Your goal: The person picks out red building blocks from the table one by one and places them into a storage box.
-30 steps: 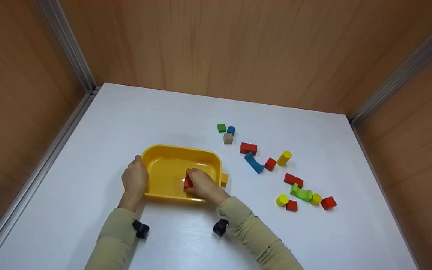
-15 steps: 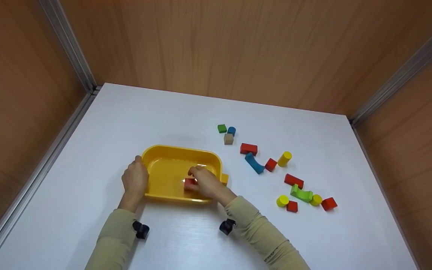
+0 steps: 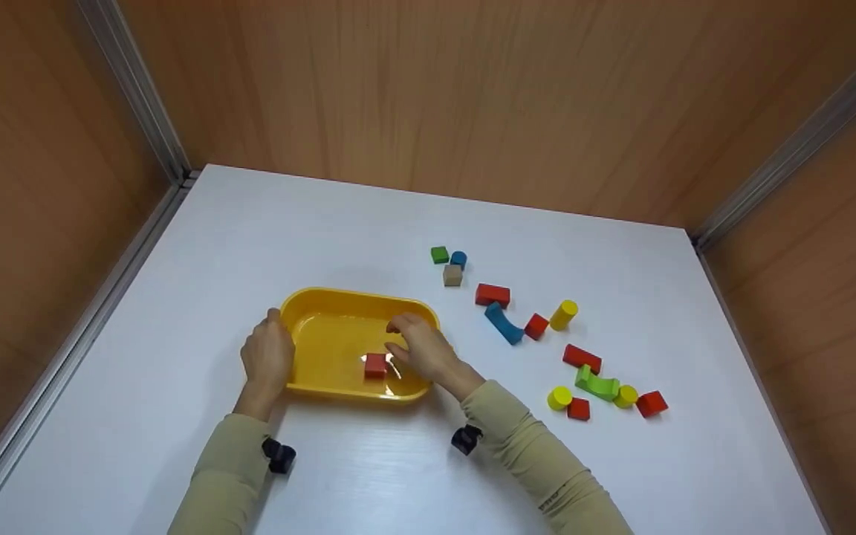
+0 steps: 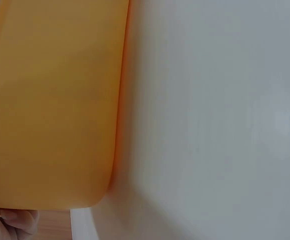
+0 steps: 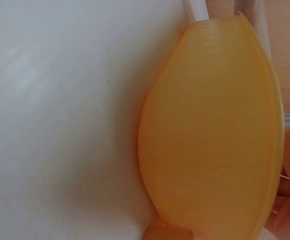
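In the head view, my left hand (image 3: 268, 353) grips the left end of a yellow plastic tray (image 3: 328, 334). Its curled fingers (image 4: 17, 220) show at the tray's rim in the left wrist view. A red block (image 3: 375, 365) lies on the tray floor, towards the near right corner. Just to the right of that block, my right hand (image 3: 428, 351) hovers over the tray's right end, thumb and fingers apart and nothing between them. The tray's outer wall (image 5: 209, 125) fills much of the right wrist view, with an orange-yellow piece (image 5: 167, 233) beside it at the bottom.
Behind the tray sit a green block (image 3: 439, 255), a blue cylinder (image 3: 458, 258) and a plain wooden cube (image 3: 452, 276). More blocks spread rightward, including a blue arch (image 3: 504, 323), a yellow cylinder (image 3: 564, 315) and a green arch (image 3: 597, 383). Wooden walls enclose the white table (image 3: 354, 475).
My right hand has let go of the red block, opened its fingers and drawn back to the right. The block stays in the tray. My left hand has not moved.
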A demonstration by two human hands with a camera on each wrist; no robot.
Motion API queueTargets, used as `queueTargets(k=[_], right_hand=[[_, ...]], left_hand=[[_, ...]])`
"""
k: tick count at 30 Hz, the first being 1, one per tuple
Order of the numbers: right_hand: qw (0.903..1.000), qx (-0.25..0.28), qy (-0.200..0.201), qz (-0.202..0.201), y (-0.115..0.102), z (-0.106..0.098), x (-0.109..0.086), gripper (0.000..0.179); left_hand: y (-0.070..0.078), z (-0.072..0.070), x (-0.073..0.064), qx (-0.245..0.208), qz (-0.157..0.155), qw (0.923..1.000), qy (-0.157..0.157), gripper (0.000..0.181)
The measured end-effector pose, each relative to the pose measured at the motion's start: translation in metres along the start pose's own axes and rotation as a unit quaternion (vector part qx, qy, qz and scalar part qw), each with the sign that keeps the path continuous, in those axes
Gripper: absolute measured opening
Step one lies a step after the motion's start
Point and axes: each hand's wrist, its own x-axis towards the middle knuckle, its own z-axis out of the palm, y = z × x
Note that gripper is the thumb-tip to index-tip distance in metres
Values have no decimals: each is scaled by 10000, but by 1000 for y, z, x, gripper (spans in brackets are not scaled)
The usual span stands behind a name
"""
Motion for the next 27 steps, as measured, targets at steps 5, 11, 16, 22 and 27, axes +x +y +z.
queueTargets(k=[5, 11, 16, 22, 27], right_hand=[[9995, -120, 277, -118, 10, -13, 2, 24], [9993, -205, 220, 209, 20, -30, 6, 27], [9980, -277, 415, 399, 29, -40, 10, 24], [9955, -497, 667, 452, 40, -50, 13, 24], [9936, -567, 875, 431, 49, -54, 16, 24]], left_hand=[[0, 1, 0, 25, -15, 10000, -50, 21], [-1, 1, 1, 1, -40, 10000, -69, 23], [0, 0, 0, 10, -8, 10000, -41, 23], [1, 0, -1, -39, 174, 9997, 146, 18], [1, 0, -1, -28, 80, 9999, 59, 20]])
